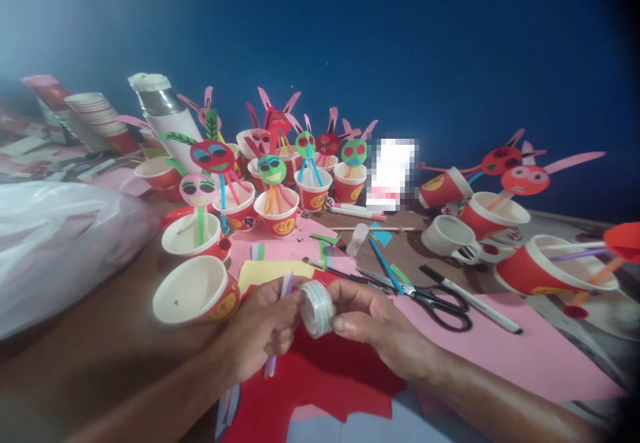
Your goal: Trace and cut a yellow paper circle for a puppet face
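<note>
A roll of clear tape is held up between both hands over red paper. My left hand is closed round a purple straw, and its fingertips touch the tape roll's left side. My right hand pinches the right side of the roll between thumb and fingers. Black-handled scissors lie to the right on pink paper, beside a black-and-white marker. An empty red paper cup stands left of my left hand.
Several red cups with paper faces on straws, such as a green one, stand at the back. A white plastic bag fills the left. A white mug, tilted cups and a small clear tube are beyond my right hand.
</note>
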The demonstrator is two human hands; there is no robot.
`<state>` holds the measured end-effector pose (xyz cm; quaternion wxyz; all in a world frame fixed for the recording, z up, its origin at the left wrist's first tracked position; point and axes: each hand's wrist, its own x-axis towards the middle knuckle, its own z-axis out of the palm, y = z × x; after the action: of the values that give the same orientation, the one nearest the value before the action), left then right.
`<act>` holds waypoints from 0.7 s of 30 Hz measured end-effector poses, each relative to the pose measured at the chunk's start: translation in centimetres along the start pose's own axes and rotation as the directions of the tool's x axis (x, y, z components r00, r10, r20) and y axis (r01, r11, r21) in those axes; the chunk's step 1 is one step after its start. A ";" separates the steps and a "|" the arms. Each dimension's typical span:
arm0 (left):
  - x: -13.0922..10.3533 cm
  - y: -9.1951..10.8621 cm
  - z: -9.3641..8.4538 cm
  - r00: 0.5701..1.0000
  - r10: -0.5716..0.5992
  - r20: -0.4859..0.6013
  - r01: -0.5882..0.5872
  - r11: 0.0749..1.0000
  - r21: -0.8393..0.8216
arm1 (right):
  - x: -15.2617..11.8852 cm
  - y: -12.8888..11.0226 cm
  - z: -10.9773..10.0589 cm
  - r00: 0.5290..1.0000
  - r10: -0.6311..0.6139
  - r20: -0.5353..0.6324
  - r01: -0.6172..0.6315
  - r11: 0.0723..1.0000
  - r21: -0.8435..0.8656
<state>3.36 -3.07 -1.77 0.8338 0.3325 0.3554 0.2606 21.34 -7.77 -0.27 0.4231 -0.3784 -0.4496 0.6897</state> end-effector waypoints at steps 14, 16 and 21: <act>-0.1 -0.6 0.7 0.997 0.083 -0.010 -0.081 0.992 0.099 | 0.3 1.4 0.0 0.991 -0.012 -0.137 0.016 0.999 0.029; -0.1 -0.6 0.7 0.995 0.097 -0.005 -0.096 0.989 0.113 | 0.3 1.3 0.0 0.988 0.015 -0.152 -0.010 0.999 0.034; -0.2 -0.8 0.6 0.995 0.102 -0.023 -0.098 0.987 0.127 | 0.2 1.1 0.0 0.989 0.078 -0.127 -0.065 0.993 0.102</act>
<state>3.88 -4.00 -1.97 0.7918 0.3980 0.3659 0.2841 21.02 -7.85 -1.36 0.4447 -0.4177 -0.3728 0.6992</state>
